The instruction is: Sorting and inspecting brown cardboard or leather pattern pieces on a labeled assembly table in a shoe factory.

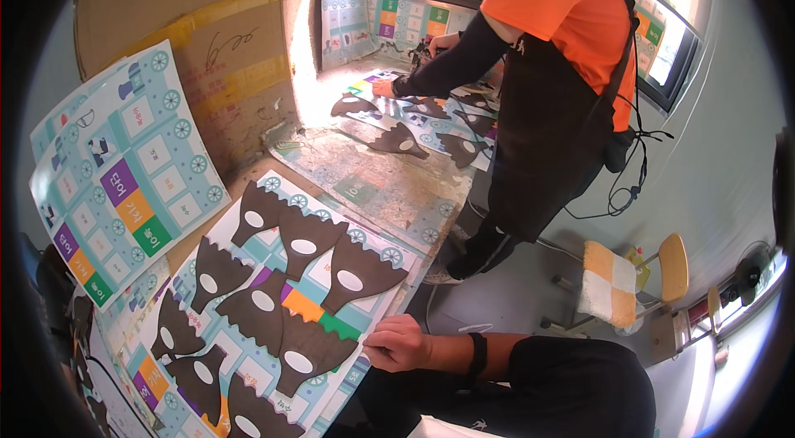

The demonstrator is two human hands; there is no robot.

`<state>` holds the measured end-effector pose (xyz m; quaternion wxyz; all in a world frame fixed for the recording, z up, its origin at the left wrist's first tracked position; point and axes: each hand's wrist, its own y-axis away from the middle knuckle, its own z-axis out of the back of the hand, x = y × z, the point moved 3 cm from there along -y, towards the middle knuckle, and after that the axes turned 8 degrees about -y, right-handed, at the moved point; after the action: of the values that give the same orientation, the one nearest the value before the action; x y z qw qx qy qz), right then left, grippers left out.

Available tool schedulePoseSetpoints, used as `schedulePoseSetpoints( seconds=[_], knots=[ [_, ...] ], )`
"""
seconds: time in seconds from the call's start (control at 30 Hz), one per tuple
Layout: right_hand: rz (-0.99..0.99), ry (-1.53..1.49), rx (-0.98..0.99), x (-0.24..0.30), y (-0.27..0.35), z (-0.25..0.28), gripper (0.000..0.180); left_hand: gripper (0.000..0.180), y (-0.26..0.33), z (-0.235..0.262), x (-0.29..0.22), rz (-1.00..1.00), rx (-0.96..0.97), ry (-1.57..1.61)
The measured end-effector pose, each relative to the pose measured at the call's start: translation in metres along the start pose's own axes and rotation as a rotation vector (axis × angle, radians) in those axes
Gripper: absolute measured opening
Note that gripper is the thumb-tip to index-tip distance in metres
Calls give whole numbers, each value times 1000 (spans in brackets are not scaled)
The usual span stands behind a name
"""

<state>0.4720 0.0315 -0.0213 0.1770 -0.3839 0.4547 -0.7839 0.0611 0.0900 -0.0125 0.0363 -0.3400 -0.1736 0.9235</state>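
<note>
My right hand (397, 344) is closed, with its fingers curled together at the right edge of a printed sheet (352, 372). Whether the fingertips pinch anything is hidden. Beside them lies a dark brown fan-shaped cutout (319, 345) with a jagged edge and a white oval. Several more such cutouts cover the sheet, among them one at its upper right (364, 268) and one near its middle (258, 305). Some of them overlap. My left hand is out of view.
A large printed sheet (124, 181) leans at the left near a brown cardboard panel (190, 32). Across the worktable (373, 181), a person in an orange shirt and dark apron (546, 140) bends over similar cutouts (397, 140). A cushioned chair (609, 276) stands to the right.
</note>
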Motion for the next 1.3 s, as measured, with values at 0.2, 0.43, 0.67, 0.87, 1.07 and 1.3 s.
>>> schedulePoseSetpoints(
  seconds=[0.2, 0.43, 0.67, 0.87, 1.07, 1.3],
  knots=[
    [4, -5, -13, 2, -2, 0, 15, 28, 2, 2, 14, 90, 22, 32],
    [8, -4, -14, 0, 1, -2, 15, 28, -1, 2, -3, 11, -20, -16],
    [-1, 4, -16, 0, 1, -1, 16, 28, -1, 4, -12, 7, -30, -42],
    [2, 5, -17, 0, 1, -3, 16, 27, 0, 4, -5, 74, -20, -50],
    [3, -4, -13, -1, 1, -3, 16, 26, -4, 7, -23, 53, -22, -110],
    [-4, 5, -6, 1, -1, -2, 16, 28, -2, 9, -19, 81, -7, -97]
  ],
)
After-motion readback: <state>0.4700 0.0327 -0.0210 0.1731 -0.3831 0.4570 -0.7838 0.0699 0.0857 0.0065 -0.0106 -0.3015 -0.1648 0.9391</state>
